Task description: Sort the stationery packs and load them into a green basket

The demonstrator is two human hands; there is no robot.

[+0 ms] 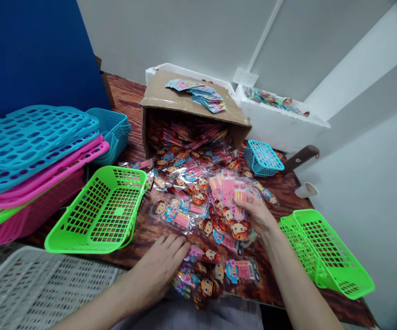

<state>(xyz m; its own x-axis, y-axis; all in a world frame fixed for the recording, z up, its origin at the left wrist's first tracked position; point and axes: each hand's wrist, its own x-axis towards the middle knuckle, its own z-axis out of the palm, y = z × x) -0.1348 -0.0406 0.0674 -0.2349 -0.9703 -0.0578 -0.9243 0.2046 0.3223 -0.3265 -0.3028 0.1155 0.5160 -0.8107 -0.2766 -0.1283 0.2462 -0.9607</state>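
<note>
A heap of small cartoon-figure packets (191, 183) in clear wrappers spills from a tipped cardboard box (191, 103) across the wooden table (143, 231). My right hand (258, 213) is closed around a fanned bunch of these packets (231, 190), held just above the heap. My left hand (160, 263) lies palm down with fingers stretched out, its fingertips touching loose packets (215, 275) at the table's near edge. An empty green basket (102, 211) sits tilted just left of my left hand.
Stacked blue, pink and green baskets (30, 156) stand at the left, a white one (36, 284) at the front left. Green baskets (325, 252) lie at the right, a small blue basket (263, 158) behind. White foam boxes (281, 119) and a paper cup (306, 189) sit by the wall.
</note>
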